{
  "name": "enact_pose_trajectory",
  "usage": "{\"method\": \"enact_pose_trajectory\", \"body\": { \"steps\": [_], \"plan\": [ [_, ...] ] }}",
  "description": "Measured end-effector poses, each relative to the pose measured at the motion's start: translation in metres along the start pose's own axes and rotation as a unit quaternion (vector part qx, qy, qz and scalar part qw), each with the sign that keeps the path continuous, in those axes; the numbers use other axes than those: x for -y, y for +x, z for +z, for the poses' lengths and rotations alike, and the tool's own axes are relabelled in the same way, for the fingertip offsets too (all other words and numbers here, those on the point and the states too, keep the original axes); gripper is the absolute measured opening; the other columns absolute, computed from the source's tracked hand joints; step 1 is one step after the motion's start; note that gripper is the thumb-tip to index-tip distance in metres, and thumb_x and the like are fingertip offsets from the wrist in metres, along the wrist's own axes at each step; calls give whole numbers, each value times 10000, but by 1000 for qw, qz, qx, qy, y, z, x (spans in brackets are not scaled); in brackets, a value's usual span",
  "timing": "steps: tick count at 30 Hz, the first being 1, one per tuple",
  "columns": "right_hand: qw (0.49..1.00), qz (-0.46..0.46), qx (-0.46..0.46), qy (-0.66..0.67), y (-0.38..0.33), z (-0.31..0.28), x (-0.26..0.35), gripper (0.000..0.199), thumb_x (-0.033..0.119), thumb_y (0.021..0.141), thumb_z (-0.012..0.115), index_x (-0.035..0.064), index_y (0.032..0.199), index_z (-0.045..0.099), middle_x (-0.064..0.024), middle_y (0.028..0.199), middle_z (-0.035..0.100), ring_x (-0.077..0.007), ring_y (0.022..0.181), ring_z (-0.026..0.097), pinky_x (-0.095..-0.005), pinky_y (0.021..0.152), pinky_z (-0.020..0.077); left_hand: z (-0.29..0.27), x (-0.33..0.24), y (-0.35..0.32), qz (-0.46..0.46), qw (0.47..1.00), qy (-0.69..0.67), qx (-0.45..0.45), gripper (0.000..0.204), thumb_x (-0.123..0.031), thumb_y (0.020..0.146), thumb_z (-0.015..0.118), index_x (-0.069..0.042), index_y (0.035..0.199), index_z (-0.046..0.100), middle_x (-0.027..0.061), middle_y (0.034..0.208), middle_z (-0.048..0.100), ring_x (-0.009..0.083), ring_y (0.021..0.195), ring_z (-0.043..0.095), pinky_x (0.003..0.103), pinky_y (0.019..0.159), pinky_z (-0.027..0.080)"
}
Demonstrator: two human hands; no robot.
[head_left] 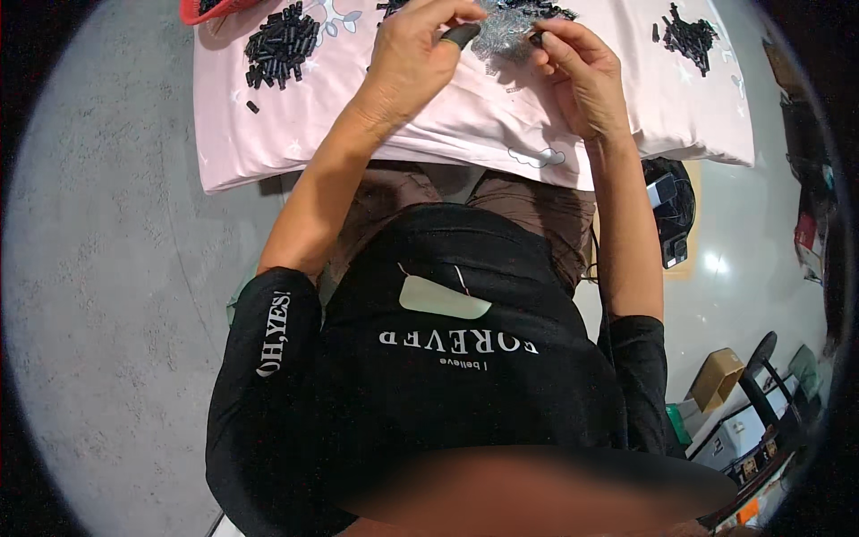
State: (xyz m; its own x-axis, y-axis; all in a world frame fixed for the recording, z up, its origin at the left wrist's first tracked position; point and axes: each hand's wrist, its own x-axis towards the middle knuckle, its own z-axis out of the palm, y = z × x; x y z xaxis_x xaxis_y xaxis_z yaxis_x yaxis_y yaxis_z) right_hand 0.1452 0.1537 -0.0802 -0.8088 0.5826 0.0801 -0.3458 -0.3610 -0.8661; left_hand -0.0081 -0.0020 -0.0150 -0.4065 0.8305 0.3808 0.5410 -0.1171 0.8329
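My left hand (414, 64) is bent over the left edge of a heap of small silvery metal pieces (506, 34), thumb and forefinger nearly together. A black cover (460, 36) sits on its thumb. Whatever lies between those fingertips is too small to make out. On the other side of the heap, my right hand (586, 79) pinches a small black tube (537, 39) between thumb and fingers. Similar black tubes are piled at the left (282, 46) and at the right (690, 41), with more partly hidden behind the silvery heap.
A pink patterned cloth (465, 116) covers the table, its near edge hanging over my knees. A red basket (215, 9) stands at the far left. One loose black tube (252, 106) lies before the left pile. Boxes (716, 380) and other items stand on the floor to the right.
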Motion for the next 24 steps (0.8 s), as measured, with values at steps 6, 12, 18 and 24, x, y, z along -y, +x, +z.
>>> {"method": "enact_pose_trajectory", "body": {
  "steps": [6,12,18,24],
  "plan": [
    [999,-25,9,39,4,-13,-5,160,41,963,638,-8,1112,672,-79,967,671,-101,751,570,-203,650,455,4,21,-20,93,983,155,16,262,91,752,564,-40,939,692,118,926,643,322,877,634,406,782,512],
    [998,-21,-1,55,5,-8,-2,169,42,970,628,-2,1132,648,-89,984,667,-98,723,536,-198,661,455,13,13,-20,108,977,181,33,301,83,736,545,-52,959,695,113,931,625,338,937,609,439,828,503],
    [999,-16,6,32,3,-6,-2,175,40,974,620,2,1143,639,-97,1002,674,-98,763,572,-199,698,484,11,21,-17,92,967,217,98,299,73,754,543,-22,1014,657,134,998,638,358,982,608,427,857,495],
    [1000,3,24,9,2,-6,-1,187,30,972,618,1,1155,643,-100,1001,682,-106,796,614,-209,734,513,10,21,-17,93,964,226,104,250,44,766,549,-16,989,645,144,975,620,362,951,598,443,838,491]
  ]
}}
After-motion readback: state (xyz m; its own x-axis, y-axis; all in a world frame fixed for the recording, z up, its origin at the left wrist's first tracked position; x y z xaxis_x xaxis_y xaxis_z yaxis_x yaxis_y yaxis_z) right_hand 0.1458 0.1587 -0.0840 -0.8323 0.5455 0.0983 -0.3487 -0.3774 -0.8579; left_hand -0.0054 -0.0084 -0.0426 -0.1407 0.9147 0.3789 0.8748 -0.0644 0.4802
